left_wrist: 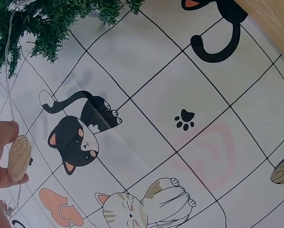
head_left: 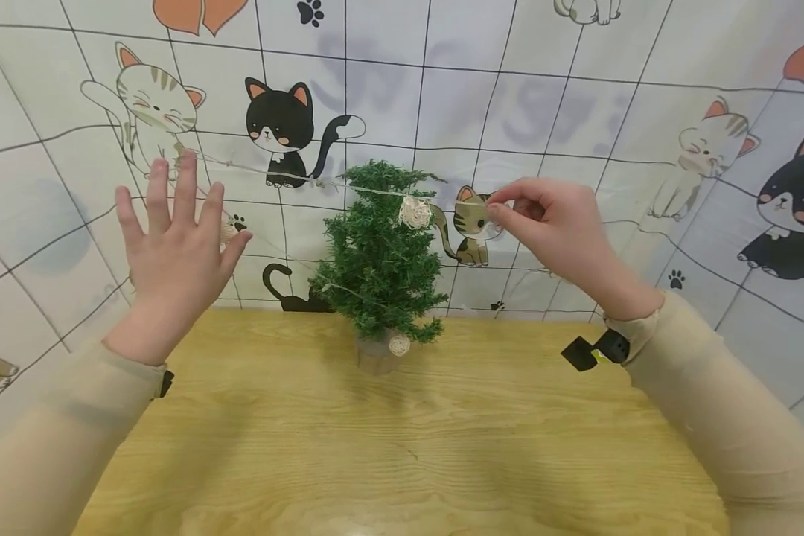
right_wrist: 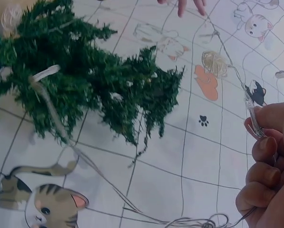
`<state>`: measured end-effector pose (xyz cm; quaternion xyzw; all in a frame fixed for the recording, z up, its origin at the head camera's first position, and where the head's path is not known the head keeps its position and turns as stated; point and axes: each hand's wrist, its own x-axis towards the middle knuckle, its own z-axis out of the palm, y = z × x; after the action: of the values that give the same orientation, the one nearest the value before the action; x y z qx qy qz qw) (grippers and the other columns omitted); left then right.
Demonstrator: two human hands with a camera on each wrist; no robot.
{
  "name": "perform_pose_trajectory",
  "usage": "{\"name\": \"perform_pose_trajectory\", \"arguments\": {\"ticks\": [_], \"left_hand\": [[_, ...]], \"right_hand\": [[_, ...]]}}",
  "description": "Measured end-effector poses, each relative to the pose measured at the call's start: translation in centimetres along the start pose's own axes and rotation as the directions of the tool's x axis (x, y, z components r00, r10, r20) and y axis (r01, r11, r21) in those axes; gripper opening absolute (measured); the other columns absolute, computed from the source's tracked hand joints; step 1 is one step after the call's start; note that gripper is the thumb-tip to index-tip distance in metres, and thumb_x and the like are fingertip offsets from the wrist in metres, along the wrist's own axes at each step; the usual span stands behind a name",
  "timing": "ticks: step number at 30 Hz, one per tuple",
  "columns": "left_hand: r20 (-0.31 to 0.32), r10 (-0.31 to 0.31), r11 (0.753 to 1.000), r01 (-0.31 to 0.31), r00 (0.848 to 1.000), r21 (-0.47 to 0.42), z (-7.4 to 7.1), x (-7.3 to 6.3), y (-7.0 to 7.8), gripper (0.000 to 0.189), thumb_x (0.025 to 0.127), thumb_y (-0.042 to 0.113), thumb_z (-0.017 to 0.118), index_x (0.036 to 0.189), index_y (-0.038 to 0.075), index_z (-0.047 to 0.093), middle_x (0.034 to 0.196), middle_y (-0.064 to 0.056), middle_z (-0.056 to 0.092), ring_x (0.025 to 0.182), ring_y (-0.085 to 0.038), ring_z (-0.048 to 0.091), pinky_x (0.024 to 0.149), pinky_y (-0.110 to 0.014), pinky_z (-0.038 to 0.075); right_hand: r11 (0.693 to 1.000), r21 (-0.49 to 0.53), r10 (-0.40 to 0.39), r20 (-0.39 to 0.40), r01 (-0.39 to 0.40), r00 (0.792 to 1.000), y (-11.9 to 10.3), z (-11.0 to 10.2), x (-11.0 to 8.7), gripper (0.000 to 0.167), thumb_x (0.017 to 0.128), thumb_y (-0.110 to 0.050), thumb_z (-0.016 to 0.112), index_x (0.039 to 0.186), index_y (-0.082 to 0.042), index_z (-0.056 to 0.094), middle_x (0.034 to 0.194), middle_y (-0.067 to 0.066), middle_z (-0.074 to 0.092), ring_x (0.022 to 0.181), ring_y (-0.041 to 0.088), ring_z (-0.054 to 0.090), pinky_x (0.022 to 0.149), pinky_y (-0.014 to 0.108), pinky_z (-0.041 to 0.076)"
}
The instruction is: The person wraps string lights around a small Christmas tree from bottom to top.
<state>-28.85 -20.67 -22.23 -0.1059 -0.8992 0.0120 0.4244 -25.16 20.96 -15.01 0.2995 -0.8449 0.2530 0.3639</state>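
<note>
A small artificial Christmas tree (head_left: 382, 253) stands against the back wall. A thin pale string (head_left: 375, 192) with woven rattan balls stretches across its upper part between the hands. One rattan ball (head_left: 416, 212) hangs before the upper right branches, another (head_left: 399, 344) at the base. My right hand (head_left: 556, 223) pinches the string between thumb and forefinger; loose strands (right_wrist: 180, 221) hang below it in the right wrist view. My left hand (head_left: 177, 242), fingers spread and straight, has the string at its fingertips. Beside its thumb is a further rattan ball (left_wrist: 20, 158), partly hidden in the head view.
The tree's base (head_left: 377, 356) rests on a light wooden table (head_left: 402, 447) near its back edge. Behind and at both sides hangs a white gridded sheet (head_left: 382, 97) printed with cartoon cats. A dark wrist device (head_left: 596, 350) sits at the right sleeve.
</note>
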Motion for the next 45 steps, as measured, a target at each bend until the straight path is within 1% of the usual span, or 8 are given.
{"name": "perform_pose_trajectory", "arguments": {"ticks": [9, 17, 25, 28, 32, 35, 41, 45], "left_hand": [[-0.249, 0.178, 0.984, -0.180, 0.952, 0.014, -0.2, 0.7, -0.8, 0.055, 0.097, 0.038, 0.046, 0.135, -0.001, 0.048, 0.162, -0.005, 0.008, 0.147, -0.028, 0.007, 0.112, -0.060, 0.005], [-0.155, 0.329, 0.944, -0.320, 0.931, 0.080, -0.7, 1.5, -1.5, 0.076, 0.097, 0.052, 0.014, 0.136, -0.005, 0.045, 0.163, 0.004, 0.006, 0.148, -0.020, 0.003, 0.114, -0.056, 0.001], [-0.165, 0.381, 0.923, -0.365, 0.910, 0.121, -0.5, 2.8, -1.4, 0.070, 0.100, 0.048, 0.021, 0.127, -0.009, 0.052, 0.162, 0.008, 0.010, 0.147, -0.021, 0.005, 0.114, -0.055, 0.003], [-0.310, 0.405, 0.913, -0.366, 0.860, 0.179, 0.4, 3.4, -0.9, 0.058, 0.103, 0.039, 0.028, 0.115, -0.009, 0.057, 0.159, 0.007, 0.019, 0.145, -0.022, 0.016, 0.113, -0.054, 0.014], [-0.533, 0.417, 0.908, -0.361, 0.736, 0.211, 1.5, 4.1, -0.4, 0.041, 0.102, 0.030, 0.038, 0.093, -0.006, 0.057, 0.151, 0.009, 0.037, 0.136, -0.021, 0.033, 0.106, -0.050, 0.027], [-0.609, 0.421, 0.900, -0.393, 0.673, 0.189, 1.7, 4.2, -0.1, 0.032, 0.099, 0.025, 0.046, 0.082, -0.002, 0.052, 0.145, 0.012, 0.043, 0.131, -0.020, 0.039, 0.102, -0.048, 0.031], [-0.671, 0.446, 0.878, -0.435, 0.591, 0.201, 1.6, 4.0, 0.3, 0.008, 0.087, 0.000, 0.055, 0.088, 0.008, 0.053, 0.134, 0.009, 0.047, 0.120, -0.019, 0.043, 0.095, -0.045, 0.037], [-0.718, 0.392, 0.893, -0.426, 0.575, 0.146, 1.2, 3.9, 0.7, 0.026, 0.081, -0.008, 0.051, 0.092, 0.015, 0.048, 0.122, 0.003, 0.046, 0.111, -0.021, 0.044, 0.084, -0.046, 0.038]], "right_hand": [[0.987, -0.162, -0.020, -0.013, 0.018, 1.000, 0.4, -1.9, 2.3, 0.012, 0.092, -0.013, 0.065, 0.094, -0.005, 0.074, 0.059, 0.005, 0.049, 0.055, 0.015, 0.040, 0.057, 0.023, 0.030], [0.970, -0.238, 0.060, 0.000, -0.058, 0.998, 2.0, -3.4, 4.0, 0.021, 0.096, -0.020, 0.059, 0.097, -0.003, 0.072, 0.061, 0.010, 0.048, 0.056, 0.020, 0.038, 0.059, 0.027, 0.029], [0.937, -0.329, 0.123, -0.002, -0.117, 0.992, 4.0, -4.4, 5.2, 0.028, 0.099, -0.024, 0.053, 0.105, -0.003, 0.069, 0.064, 0.009, 0.049, 0.057, 0.021, 0.038, 0.060, 0.031, 0.028], [0.930, -0.341, 0.145, -0.010, -0.139, 0.989, 4.6, -4.3, 5.4, 0.028, 0.099, -0.025, 0.052, 0.106, -0.003, 0.069, 0.063, 0.008, 0.048, 0.054, 0.018, 0.037, 0.059, 0.031, 0.028], [0.924, -0.341, 0.183, -0.010, -0.175, 0.983, 5.3, -4.3, 5.5, 0.030, 0.100, -0.026, 0.050, 0.109, -0.003, 0.067, 0.066, 0.008, 0.048, 0.056, 0.019, 0.038, 0.059, 0.032, 0.029], [0.919, -0.342, 0.200, -0.016, -0.194, 0.980, 5.6, -4.6, 5.7, 0.032, 0.100, -0.026, 0.049, 0.110, -0.002, 0.067, 0.066, 0.009, 0.049, 0.057, 0.020, 0.038, 0.059, 0.033, 0.029], [0.909, -0.361, 0.208, -0.040, -0.208, 0.977, 6.0, -5.2, 6.2, 0.031, 0.100, -0.027, 0.050, 0.108, -0.003, 0.068, 0.063, 0.007, 0.048, 0.052, 0.015, 0.036, 0.057, 0.030, 0.028], [0.890, -0.382, 0.246, -0.057, -0.249, 0.967, 6.4, -6.0, 6.1, 0.031, 0.099, -0.028, 0.048, 0.109, -0.005, 0.067, 0.066, 0.007, 0.050, 0.054, 0.016, 0.038, 0.055, 0.030, 0.028]]}}
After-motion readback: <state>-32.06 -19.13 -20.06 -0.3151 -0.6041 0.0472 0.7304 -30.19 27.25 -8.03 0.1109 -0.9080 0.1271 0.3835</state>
